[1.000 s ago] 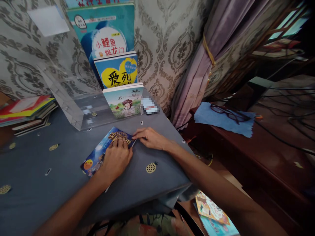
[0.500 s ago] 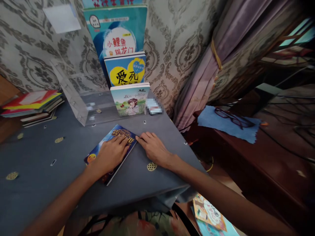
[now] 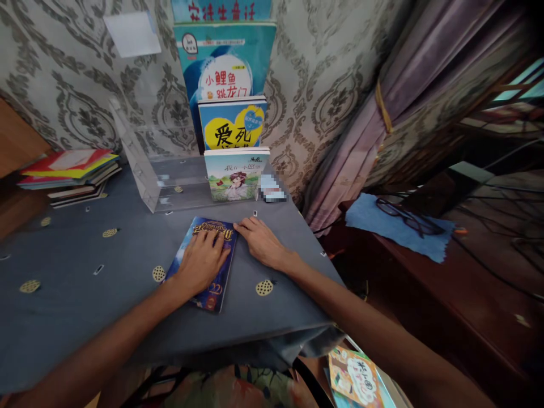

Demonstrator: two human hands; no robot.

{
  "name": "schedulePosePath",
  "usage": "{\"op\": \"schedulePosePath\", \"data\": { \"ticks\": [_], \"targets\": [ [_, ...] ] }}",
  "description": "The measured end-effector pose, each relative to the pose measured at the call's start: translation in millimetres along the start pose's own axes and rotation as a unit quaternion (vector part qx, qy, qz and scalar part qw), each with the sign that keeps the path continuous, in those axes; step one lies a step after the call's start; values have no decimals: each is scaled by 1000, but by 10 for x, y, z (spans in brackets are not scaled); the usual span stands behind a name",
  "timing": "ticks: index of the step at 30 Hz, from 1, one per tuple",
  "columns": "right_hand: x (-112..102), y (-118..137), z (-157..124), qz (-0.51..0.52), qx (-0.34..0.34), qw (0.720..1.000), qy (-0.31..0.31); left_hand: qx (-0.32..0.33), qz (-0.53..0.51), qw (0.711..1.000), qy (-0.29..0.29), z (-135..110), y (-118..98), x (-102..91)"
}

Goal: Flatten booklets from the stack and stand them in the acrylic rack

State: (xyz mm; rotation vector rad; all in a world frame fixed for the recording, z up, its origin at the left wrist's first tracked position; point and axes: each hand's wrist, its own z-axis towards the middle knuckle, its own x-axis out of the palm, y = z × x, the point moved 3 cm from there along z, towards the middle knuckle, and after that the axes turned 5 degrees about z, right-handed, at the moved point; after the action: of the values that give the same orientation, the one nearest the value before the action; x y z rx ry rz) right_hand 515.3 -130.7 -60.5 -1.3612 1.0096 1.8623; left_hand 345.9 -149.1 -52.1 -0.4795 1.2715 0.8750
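A dark blue book point(image 3: 219, 283) with gold lettering lies closed, cover up, on the table. My left hand point(image 3: 202, 260) rests flat on its cover, fingers stretched toward the gold title and slightly spread. At the upper right corner of the book, my right hand point(image 3: 261, 243) lies on the tablecloth with its fingers extended; one fingertip meets the corner or comes very near it. Beyond the hands stands a clear acrylic rack point(image 3: 147, 175). Its right side holds a stepped column of books, with a pale green picture book point(image 3: 233, 184) in front and a yellow-and-blue book point(image 3: 233, 127) behind.
Several stacked books point(image 3: 80, 175) sit at the table's far left. A blurred-out item point(image 3: 272, 188) is beside the rack. To the right, glasses point(image 3: 410, 218) lie on a blue cloth point(image 3: 361, 218) over a dark red surface with cables. More books point(image 3: 357, 377) are below the table's right corner.
The blue book has turned counterclockwise under my left hand, so it now stands more upright in view. My right hand stays by its corner. The camera view has shifted slightly left.
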Motion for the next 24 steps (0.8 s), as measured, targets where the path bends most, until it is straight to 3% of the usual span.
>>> {"op": "schedulePosePath", "data": {
  "ticks": [4,9,13,16,24],
  "targets": [
    [33,-77,51,16,-11,1000,-6,29,-44,999,1,125,50,-11],
    [89,-84,-1,21,-6,1000,-18,72,-156,985,-2,296,237,158],
    [131,-31,-97,16,-1,1000,-27,82,-181,980,-6,325,299,254],
    [163,44,-217,23,-14,999,-45,85,-177,980,-17,291,295,278],
    [184,479,-607,93,-127,986,-46,92,-177,980,-19,268,287,263]
  ]
}}
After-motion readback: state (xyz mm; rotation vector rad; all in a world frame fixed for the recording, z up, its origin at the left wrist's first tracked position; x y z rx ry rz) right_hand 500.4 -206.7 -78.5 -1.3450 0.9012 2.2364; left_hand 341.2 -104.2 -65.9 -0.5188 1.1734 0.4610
